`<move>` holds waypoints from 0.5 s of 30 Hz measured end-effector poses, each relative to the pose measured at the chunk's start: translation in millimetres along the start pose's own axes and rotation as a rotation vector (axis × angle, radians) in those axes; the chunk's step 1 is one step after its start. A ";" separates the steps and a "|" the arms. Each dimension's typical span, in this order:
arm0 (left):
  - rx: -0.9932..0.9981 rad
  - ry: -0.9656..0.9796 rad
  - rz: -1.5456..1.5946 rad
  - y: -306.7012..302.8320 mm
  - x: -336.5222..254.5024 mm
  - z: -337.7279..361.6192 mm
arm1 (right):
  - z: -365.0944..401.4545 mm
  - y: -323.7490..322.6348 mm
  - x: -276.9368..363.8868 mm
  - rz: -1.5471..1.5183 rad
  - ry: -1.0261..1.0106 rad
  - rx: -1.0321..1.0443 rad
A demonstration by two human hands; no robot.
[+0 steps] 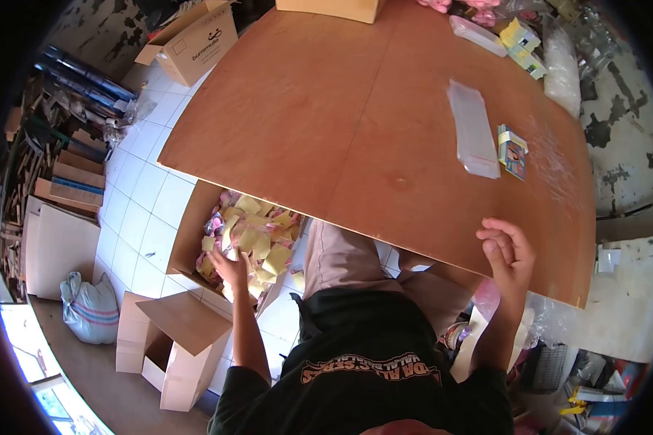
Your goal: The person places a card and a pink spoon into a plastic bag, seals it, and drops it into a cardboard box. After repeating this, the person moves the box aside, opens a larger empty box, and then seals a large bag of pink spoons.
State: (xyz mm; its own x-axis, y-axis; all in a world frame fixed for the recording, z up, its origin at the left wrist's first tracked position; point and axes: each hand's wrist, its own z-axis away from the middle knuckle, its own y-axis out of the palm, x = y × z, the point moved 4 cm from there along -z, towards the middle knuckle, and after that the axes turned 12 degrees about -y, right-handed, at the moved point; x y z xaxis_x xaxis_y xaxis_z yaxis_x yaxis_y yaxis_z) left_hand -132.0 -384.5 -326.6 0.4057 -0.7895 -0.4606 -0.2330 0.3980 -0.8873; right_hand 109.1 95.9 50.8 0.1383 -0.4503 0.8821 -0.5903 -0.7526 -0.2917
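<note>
My left hand (230,271) reaches down into an open cardboard box (183,228) beside my leg. Its fingers are apart and rest among the box's contents, many small packets with pale yellow cards (250,241) and bits of pink. Whether a packet touches its palm is hidden. Over the table's near edge hovers my right hand (510,254), its fingers loosely curled with nothing visible in them. On the table ahead of it lie a stack of clear plastic sleeves (474,130) and a small banded stack of printed cards (513,151).
The brown wooden table (305,123) spans the front. Pink bundles (479,10), yellow packs (522,47) and a plastic roll (561,76) sit at its far right. An open carton (185,326) and a tied white sack (88,308) stand on the left floor.
</note>
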 end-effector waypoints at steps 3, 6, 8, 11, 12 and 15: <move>0.167 -0.452 -0.380 25.4 28.5 17.9 | -3.1 22.4 12.3 0.212 -0.143 0.202; 0.395 -0.571 -0.251 50.0 61.0 21.9 | -4.7 44.0 24.3 0.268 -0.182 0.346; 0.381 -0.607 -0.199 53.4 65.0 15.8 | -17.2 60.9 29.0 0.254 -0.212 0.411; 0.356 -0.639 -0.149 76.1 54.1 1.2 | -33.6 102.9 40.7 0.315 -0.344 0.626; 0.316 -0.777 -0.170 87.1 45.9 -5.4 | -35.6 119.1 40.0 0.432 -0.382 0.787; 0.215 -0.977 -0.192 119.1 16.8 -27.0 | -38.0 148.4 18.7 0.592 -0.387 1.035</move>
State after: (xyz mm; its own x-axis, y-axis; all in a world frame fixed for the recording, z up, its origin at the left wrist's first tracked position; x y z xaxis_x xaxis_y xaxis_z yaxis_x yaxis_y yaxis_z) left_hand -176.8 -363.0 -439.4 0.9861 -0.1605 -0.0417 0.0367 0.4564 -0.8890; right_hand -6.1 -5.9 38.0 0.3938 -0.8269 0.4014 0.2352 -0.3315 -0.9137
